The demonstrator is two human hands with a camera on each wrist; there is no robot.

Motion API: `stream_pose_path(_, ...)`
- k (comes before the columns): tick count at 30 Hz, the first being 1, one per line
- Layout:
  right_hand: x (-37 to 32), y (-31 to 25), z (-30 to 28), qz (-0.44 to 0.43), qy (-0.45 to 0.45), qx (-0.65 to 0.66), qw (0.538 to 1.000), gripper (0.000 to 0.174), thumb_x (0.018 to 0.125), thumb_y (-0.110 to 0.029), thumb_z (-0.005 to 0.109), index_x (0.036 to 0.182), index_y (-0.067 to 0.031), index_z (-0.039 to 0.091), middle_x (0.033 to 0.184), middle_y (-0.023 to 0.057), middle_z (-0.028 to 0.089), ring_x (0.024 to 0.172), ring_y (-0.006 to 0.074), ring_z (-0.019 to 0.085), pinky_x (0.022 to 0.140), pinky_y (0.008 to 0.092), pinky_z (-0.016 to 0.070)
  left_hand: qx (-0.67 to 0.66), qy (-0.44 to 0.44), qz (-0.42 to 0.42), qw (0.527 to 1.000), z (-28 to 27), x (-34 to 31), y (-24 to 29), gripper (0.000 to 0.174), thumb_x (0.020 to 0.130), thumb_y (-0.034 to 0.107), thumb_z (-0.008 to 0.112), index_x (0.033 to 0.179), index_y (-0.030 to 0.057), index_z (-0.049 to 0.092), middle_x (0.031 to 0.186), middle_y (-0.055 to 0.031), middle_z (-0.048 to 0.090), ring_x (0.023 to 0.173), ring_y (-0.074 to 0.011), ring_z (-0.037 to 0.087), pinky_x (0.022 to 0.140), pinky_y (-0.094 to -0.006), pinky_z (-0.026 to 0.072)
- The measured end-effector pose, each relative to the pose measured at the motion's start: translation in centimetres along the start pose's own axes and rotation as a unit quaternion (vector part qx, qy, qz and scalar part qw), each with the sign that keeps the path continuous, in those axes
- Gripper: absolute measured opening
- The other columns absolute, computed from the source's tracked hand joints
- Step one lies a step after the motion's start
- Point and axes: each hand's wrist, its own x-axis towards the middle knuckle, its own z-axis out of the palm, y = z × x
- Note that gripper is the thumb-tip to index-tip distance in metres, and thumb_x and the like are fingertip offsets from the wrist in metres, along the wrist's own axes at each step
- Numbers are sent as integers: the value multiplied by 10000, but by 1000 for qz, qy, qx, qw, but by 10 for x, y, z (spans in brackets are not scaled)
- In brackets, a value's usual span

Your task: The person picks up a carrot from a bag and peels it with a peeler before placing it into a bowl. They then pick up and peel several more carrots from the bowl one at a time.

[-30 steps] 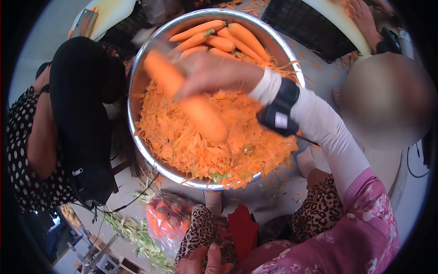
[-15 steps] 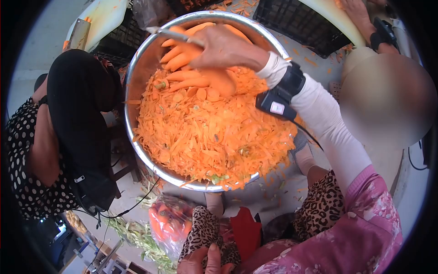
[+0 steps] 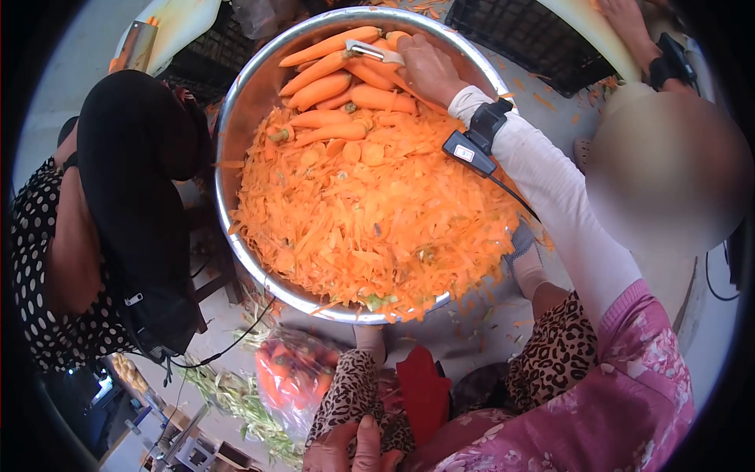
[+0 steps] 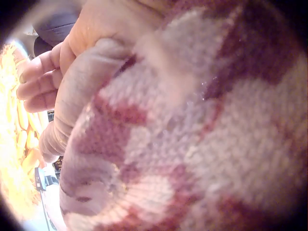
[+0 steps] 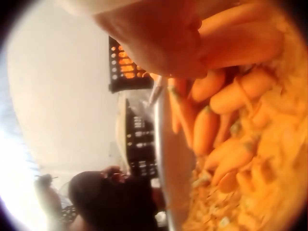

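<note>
My right hand is at the back right of a wide metal basin. It holds a peeler, whose metal head points left over whole carrots. In the right wrist view, a thick carrot lies right against the fingers of that hand, and the peeler sticks out past them. Orange carrot peelings fill the front of the basin. My left hand lies over my leg in leopard-print cloth, holding nothing; its fingers are relaxed in the left wrist view.
Left of the basin sits a person in black; another person's hand is over a board at the back right. Black crates stand behind the basin. A clear bag of carrots lies on the floor in front, beside green leaves.
My right hand, with the peeler, has swung from over the peelings to the back right of the basin, and a large carrot has gone with it. My left hand has barely moved.
</note>
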Motion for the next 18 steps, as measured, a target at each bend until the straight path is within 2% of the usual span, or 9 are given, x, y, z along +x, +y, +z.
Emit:
stream_pose_path(3, 3, -14, -6, -16, -6, 72, 997, 194, 784, -145, 644, 893, -23, 540, 896, 210, 602, 876, 361, 607, 754, 469, 465, 3, 1, 0, 1000, 0, -1, -2, 579, 775, 96, 695, 1314, 43, 492, 1100, -181, 563, 934, -362, 559, 787, -433, 469)
stream_pose_path(5, 8, -31, -2, -141, -70, 135, 978, 151, 783, -135, 634, 873, -23, 587, 840, 209, 620, 837, 366, 614, 731, 471, 467, 5, 2, 1, 1000, 0, -2, -3, 584, 775, 100, 697, 1318, 44, 489, 1098, -181, 563, 932, -361, 559, 785, -433, 469)
stream_pose_path(6, 9, -42, 2, -141, -68, 135, 978, 151, 783, -135, 634, 873, -23, 587, 840, 209, 620, 837, 366, 614, 731, 471, 467, 5, 4, 5, 1000, 0, -2, -4, 589, 775, 103, 698, 1321, 46, 486, 1097, -179, 564, 931, -361, 558, 784, -433, 468)
stream_pose_path(8, 11, -62, 16, -109, -240, 135, 955, 137, 771, -124, 630, 844, -9, 645, 787, 225, 635, 791, 371, 628, 709, 460, 477, 9, 6, 9, 1000, -1, -2, -5, 593, 775, 106, 699, 1324, 48, 484, 1096, -177, 565, 929, -360, 558, 783, -433, 467)
stream_pose_path(9, 12, -70, 24, -109, -239, 136, 955, 137, 771, -124, 630, 844, -9, 645, 787, 225, 635, 791, 371, 628, 709, 460, 477, 6, 4, 1, 1000, -2, -3, -5, 592, 775, 107, 701, 1323, 51, 486, 1097, -176, 565, 928, -359, 558, 784, -432, 467)
stream_pose_path(11, 11, -82, 34, -111, -304, 62, 944, 177, 763, -146, 639, 833, 11, 678, 790, 233, 647, 773, 364, 644, 710, 437, 494, 4, 2, -6, 1000, -2, -3, -7, 591, 774, 108, 702, 1322, 54, 488, 1098, -176, 565, 928, -358, 558, 785, -431, 467)
stream_pose_path(15, 4, -91, 47, -84, -351, 77, 929, 237, 764, -169, 642, 874, 39, 670, 800, 228, 657, 807, 346, 658, 740, 419, 509, 6, 7, -22, 1000, -5, 3, -8, 586, 773, 111, 707, 1317, 65, 495, 1105, -173, 565, 927, -355, 557, 783, -430, 467)
stream_pose_path(18, 3, -96, 56, -62, -389, 33, 919, 325, 730, -128, 644, 1025, 6, 664, 1014, 196, 663, 958, 333, 644, 769, 403, 529, 10, 6, -23, 1000, -5, -1, -14, 580, 775, 111, 706, 1315, 70, 497, 1112, -169, 564, 928, -354, 556, 783, -429, 466)
